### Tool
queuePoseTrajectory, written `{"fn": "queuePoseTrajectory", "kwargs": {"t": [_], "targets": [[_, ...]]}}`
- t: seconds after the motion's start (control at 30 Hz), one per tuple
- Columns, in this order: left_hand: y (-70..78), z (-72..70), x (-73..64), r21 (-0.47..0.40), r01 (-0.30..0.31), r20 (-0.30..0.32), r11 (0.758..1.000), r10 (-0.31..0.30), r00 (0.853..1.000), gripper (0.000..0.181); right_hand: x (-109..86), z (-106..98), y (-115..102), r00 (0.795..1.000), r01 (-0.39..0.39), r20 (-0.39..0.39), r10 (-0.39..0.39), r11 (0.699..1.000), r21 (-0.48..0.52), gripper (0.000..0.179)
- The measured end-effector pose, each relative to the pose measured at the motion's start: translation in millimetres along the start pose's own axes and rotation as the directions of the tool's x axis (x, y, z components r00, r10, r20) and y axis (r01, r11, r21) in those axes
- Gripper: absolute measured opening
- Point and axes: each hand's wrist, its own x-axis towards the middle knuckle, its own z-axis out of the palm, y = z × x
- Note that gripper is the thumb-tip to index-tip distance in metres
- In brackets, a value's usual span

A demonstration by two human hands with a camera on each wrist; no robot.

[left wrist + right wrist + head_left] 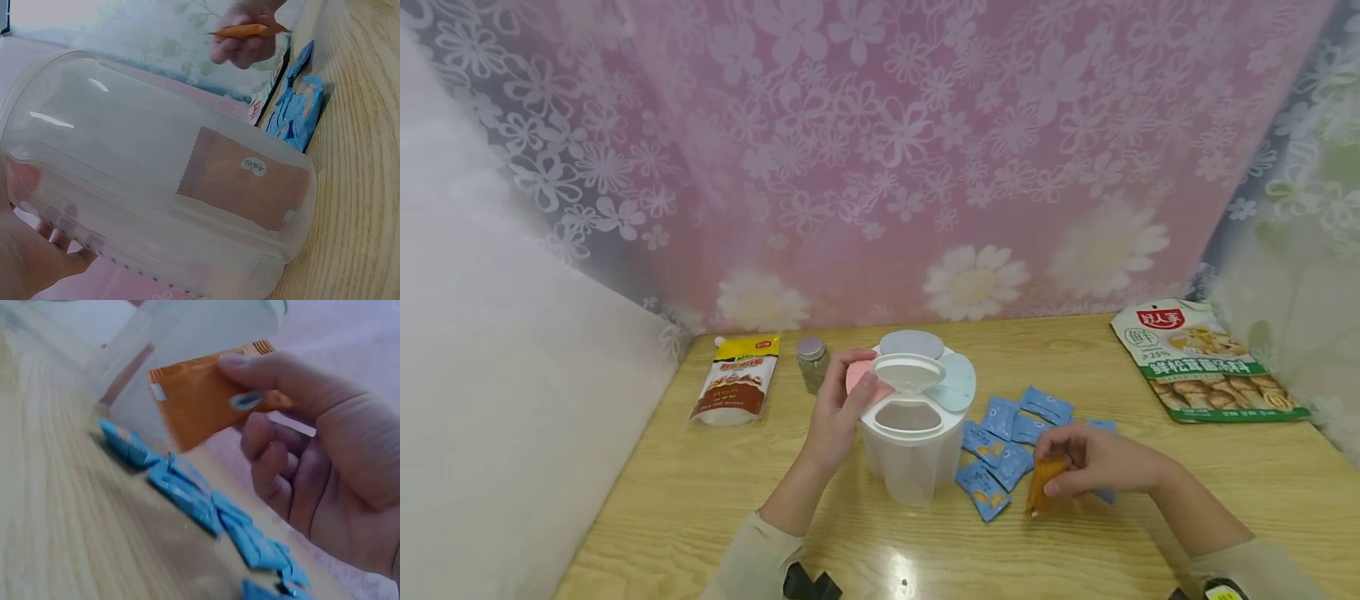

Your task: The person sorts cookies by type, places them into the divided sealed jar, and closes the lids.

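Observation:
A translucent storage canister (910,458) stands on the table, topped by a white lid with pink, grey and pale blue flaps. Its front white flap (908,373) is raised over an opening. My left hand (841,410) grips the canister's left side near the top, thumb by the pink flap (861,379). Through the clear wall in the left wrist view, an orange-brown sachet (244,181) lies inside near the bottom. My right hand (1097,460) pinches another orange sachet (197,400) between thumb and fingers, right of the canister and above several blue sachets (985,492).
At the back left lie a yellow-and-white spouted pouch (737,383) and a small jar (812,364) with a mauve cap. A large green-and-white food bag (1210,362) lies at the back right. Flowered curtain (925,167) hangs behind the wooden table (670,500).

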Motion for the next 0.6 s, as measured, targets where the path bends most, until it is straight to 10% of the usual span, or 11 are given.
{"fn": "queuePoseTrajectory", "kwargs": {"t": [0.3,0.6], "targets": [[1.0,-0.8,1.2,-0.007,-0.011,0.008,1.0,0.011,1.0,0.033,13.2,7,-29,0.972,0.146,-0.181,-0.152,0.988,-0.045,0.038],[1.6,-0.6,1.3,-0.005,-0.001,0.003,1.0,0.001,1.0,0.035,30.3,22,-58,0.888,0.197,-0.409,-0.208,0.978,-0.069,0.044]]}}
